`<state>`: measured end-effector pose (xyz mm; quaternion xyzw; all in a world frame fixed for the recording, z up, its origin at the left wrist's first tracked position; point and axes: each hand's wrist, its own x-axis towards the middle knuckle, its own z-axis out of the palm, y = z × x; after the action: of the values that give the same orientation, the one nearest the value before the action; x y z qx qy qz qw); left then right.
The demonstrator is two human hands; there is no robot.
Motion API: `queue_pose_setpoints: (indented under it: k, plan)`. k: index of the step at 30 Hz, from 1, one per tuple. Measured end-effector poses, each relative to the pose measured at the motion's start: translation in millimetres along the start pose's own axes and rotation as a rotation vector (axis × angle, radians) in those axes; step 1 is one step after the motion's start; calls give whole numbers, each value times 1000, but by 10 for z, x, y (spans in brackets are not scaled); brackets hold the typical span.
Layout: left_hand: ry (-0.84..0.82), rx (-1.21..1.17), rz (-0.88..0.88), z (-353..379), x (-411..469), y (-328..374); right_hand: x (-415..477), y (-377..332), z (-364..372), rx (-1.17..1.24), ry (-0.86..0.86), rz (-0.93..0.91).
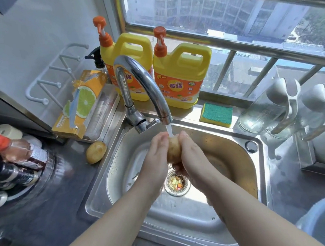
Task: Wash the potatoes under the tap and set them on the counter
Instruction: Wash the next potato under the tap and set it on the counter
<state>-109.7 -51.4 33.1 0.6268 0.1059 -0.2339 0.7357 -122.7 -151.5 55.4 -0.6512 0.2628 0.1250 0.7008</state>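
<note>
In the head view I see both hands over the sink (pixel 187 221), under the curved steel tap (pixel 142 78). The water stream (pixel 169 129) runs from the spout and falls on the top of the wet potato (pixel 173 150), which is held between the two hands above the basin. The left hand (pixel 157 156) lies flat against the left side of this potato, with the fingers straight and together, pointing away from the camera. The right hand (pixel 192 158) is wrapped on the right side; its fingers are curled around the potato and grip it. Below the hands I see the drain strainer (pixel 177 182) with small food scraps in it.

A second potato (pixel 96 152) lies on the dark counter (pixel 59 202), just beside the left rim of the sink, apart from the hands.

Behind the tap, on the window ledge, stand two yellow detergent jugs (pixel 179 74) with orange pumps. To the right of them lies a sponge (pixel 216 115), green side up, near the back rim of the sink. To the left of the tap there is an orange box (pixel 81 102) with a lime picture, leaning in a tray. Two clear glass bottles (pixel 267 107) with grey tops stand at the right side. At the far left I see several sauce bottles (pixel 13 159) close together; I cannot read their labels
</note>
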Motion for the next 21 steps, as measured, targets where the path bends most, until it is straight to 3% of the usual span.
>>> queue_pose_setpoints:
  k: [3, 6, 9, 12, 17, 21]
  plan:
    - [-62, 73, 55, -8, 5, -27, -27, -37, 2, 157, -33, 138]
    - [18, -27, 31, 6, 69, 35, -79, -14, 52, 41, -41, 31]
    - [197, -159, -146, 58, 95, 146, -166, 40, 107, -167, -79, -104]
    - [233, -242, -315, 57, 117, 206, -194, 87, 105, -262, -127, -172]
    - [278, -312, -263, 39, 113, 287, -166, 103, 39, -297, -133, -200]
    - [176, -248, -155, 51, 90, 229, -98, 14, 76, -122, -52, -228]
